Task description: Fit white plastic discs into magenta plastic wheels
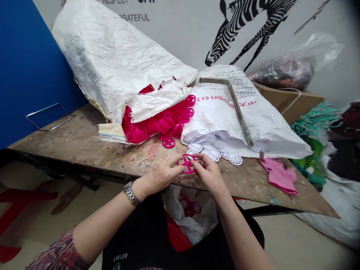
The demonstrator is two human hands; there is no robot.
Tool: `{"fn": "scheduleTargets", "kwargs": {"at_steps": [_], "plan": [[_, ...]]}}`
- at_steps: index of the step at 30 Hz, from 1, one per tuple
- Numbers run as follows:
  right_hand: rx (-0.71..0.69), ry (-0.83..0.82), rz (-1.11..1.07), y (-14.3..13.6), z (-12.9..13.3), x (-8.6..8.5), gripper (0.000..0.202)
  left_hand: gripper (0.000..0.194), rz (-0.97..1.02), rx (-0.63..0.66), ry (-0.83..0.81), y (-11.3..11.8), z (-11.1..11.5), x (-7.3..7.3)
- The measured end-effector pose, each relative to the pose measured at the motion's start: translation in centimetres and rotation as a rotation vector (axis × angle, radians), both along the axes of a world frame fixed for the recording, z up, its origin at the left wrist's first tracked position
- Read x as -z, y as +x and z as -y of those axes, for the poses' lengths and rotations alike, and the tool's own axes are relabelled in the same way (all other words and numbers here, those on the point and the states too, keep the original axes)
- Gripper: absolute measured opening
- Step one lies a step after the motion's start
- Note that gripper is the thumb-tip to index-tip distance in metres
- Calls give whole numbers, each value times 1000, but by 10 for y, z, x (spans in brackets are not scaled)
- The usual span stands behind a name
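Observation:
Between my two hands, just over the table's front edge, is a pink spoked plastic ring [186, 168]. My left hand [161, 174] pinches its left rim between thumb and fingers. At its upper right, the fingers of my right hand [207, 173] are closed on the same ring; a small pale bit shows at those fingertips, too small to name. Many more pink rings [157, 125] spill from a torn white sack [112, 56] behind my left hand. White perforated discs [216, 146] lie heaped beyond my right hand, at the mouth of a printed white sack [222, 101].
A bent metal bar [235, 101] lies across the printed sack. Pink gloves [279, 175] rest on the wooden table [112, 157] at right. Below the edge, between my legs, a white-lined red container [180, 236] holds pink pieces. A cardboard box [289, 99] stands at back right.

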State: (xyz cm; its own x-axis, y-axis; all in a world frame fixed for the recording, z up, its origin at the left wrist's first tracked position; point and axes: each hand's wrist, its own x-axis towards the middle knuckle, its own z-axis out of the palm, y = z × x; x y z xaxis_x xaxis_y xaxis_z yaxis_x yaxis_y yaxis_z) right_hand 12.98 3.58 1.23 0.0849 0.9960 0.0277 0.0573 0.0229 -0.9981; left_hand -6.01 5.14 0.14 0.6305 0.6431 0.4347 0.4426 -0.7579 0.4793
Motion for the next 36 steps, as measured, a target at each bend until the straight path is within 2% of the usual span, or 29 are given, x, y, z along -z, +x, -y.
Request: {"fn": "scheduleTargets", "kwargs": {"at_steps": [2,5,7,9,13,16,19,22,26,30,33,36], "plan": [[19,12,-24,-3,0,1,35,30,188,-83,-101,3,2,3],[14,37,3,-5,4,2,30,49,457,-142,-441,13,4,6],[-17,65,65,-4,4,2,29,42,573,-109,-684,21,4,7],[-28,128,203,1,0,1,26,34,658,-80,-816,28,2,8],[98,322,729,27,-25,-5,18,34,809,-149,-944,37,-6,12],[234,298,1131,49,-54,-7,22,39,897,-183,-1036,38,-10,15],[253,235,1373,61,-79,-3,27,45,966,-171,-1075,37,-12,17],[205,237,1497,60,-94,2,27,48,1005,-163,-1085,36,-12,17],[182,268,1549,57,-101,3,22,52,1008,-160,-1093,35,-11,18],[219,393,1471,61,-93,-4,18,51,1010,-134,-1094,34,-11,19],[228,481,1263,62,-76,-11,18,50,1006,-134,-1091,34,-12,19],[187,452,900,56,-52,-15,17,52,996,-143,-1088,36,-12,18]]}}
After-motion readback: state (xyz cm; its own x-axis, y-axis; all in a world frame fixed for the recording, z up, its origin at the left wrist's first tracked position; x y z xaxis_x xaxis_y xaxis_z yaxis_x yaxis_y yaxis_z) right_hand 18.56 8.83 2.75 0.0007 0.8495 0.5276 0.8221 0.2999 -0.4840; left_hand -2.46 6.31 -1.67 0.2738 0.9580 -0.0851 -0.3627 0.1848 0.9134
